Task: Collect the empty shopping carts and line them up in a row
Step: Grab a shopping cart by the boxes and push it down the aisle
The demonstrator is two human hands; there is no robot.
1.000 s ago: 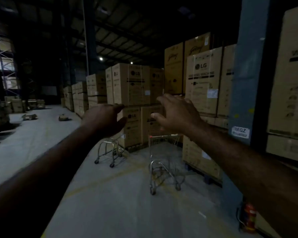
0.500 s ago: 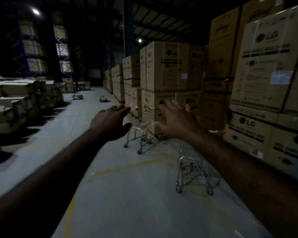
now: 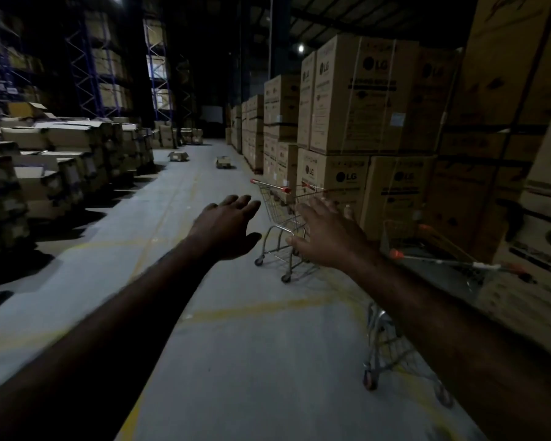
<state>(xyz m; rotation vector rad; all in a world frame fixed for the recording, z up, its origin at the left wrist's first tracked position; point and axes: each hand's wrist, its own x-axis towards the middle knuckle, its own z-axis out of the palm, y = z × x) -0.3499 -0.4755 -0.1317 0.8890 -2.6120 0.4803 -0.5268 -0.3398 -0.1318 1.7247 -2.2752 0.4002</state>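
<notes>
My left hand (image 3: 226, 229) and right hand (image 3: 330, 238) reach forward, apart, fingers spread, holding nothing. Just beyond them stands one shopping cart (image 3: 279, 224). A nearer cart (image 3: 392, 346) sits under my right forearm, beside the stacked boxes (image 3: 357, 100). Both baskets look empty, though it's dim. The concrete aisle (image 3: 204, 329) runs open between these and the low cartons (image 3: 61, 160) on the left.
</notes>
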